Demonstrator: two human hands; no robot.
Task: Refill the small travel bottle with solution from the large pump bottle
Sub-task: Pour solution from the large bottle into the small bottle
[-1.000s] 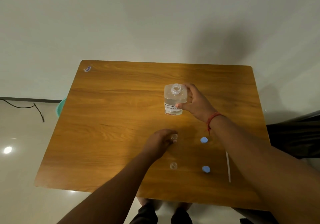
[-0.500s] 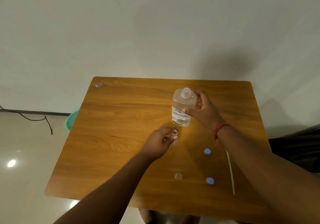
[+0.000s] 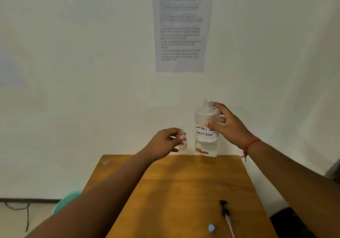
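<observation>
My right hand [image 3: 228,125] grips the large clear bottle [image 3: 206,142] around its upper half and holds it upright in the air above the table's far edge. Its neck is uncapped, a handwritten white label reads "solution", and a little liquid sits at the bottom. My left hand [image 3: 165,144] pinches the small clear travel bottle [image 3: 183,146] near its open top, lifted just left of the large bottle. The two bottles are apart, side by side.
The wooden table [image 3: 184,191] lies below both hands. On it near the front right lie the pump head with its white tube [image 3: 226,216] and a small blue cap [image 3: 211,228]. A printed sheet [image 3: 181,28] hangs on the wall. A green basin [image 3: 68,200] stands on the floor at left.
Both hands have lifted their bottles off the table to chest height, and the view has tilted up toward the wall. The second small bottle and one blue cap have left the view.
</observation>
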